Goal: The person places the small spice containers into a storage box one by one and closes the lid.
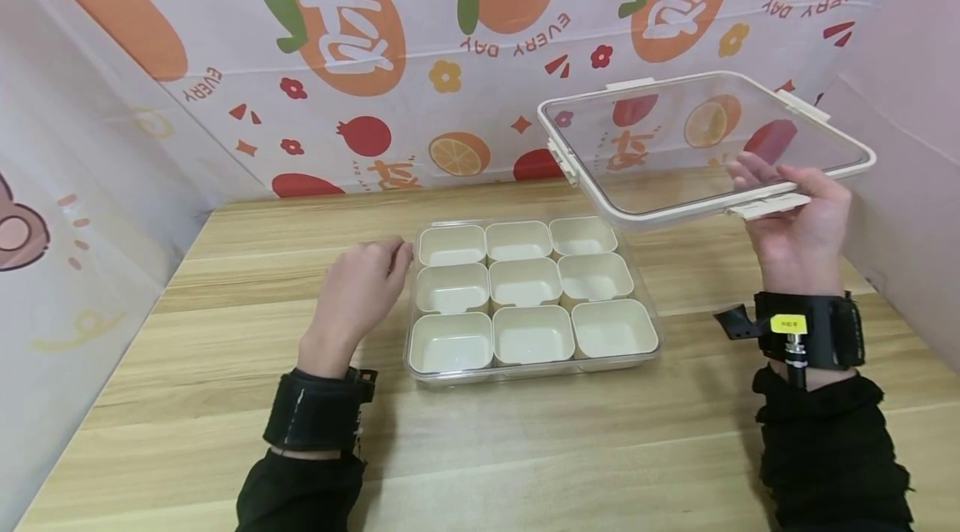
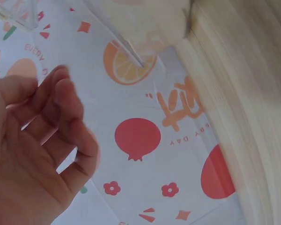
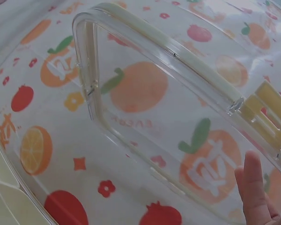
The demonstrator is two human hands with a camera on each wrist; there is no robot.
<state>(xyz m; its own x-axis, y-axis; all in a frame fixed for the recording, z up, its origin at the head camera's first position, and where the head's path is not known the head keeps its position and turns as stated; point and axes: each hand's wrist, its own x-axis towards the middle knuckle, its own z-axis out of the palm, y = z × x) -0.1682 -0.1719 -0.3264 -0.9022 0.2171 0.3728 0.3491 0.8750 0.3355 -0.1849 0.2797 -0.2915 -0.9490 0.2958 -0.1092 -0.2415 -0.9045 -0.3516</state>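
My right hand (image 1: 806, 219) grips the near right edge of a clear lid (image 1: 675, 148) with a cream rim and side clips, thumb over the rim and fingers underneath. The lid is tilted, up in the air to the right of the box; its frame (image 3: 154, 44) fills much of the right wrist view. My left hand (image 1: 360, 294) is beside the left wall of a clear box (image 1: 525, 373), fingers loosely curled around nothing, as the left wrist view shows the hand (image 2: 42, 140) from the palm side. Inside the box sit several cream cups (image 1: 532, 334) in rows, with nothing in them.
The box stands on a wood-grain table (image 1: 225, 399). A white cloth (image 1: 420, 40) printed with fruit hangs along the table's back edge, and pale walls (image 1: 97, 140) rise at the left and right. Black straps (image 1: 322, 411) wrap both wrists.
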